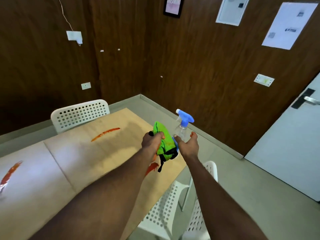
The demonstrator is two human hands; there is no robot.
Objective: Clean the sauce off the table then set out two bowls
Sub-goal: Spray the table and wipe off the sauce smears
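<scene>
My left hand grips a bright green cloth with black trim, held above the right end of the wooden table. Just to its right, my right hand holds the base of a clear spray bottle with a blue trigger head, fingers curled round it. Three red sauce smears lie on the table: one long streak at the far side, one blotch under the cloth near the table's right edge, one streak at the far left. No bowls are in view.
White perforated chairs stand at the far side and at the right side of the table. Dark wood-panel walls close the corner behind. A pale door with a metal handle is at the right.
</scene>
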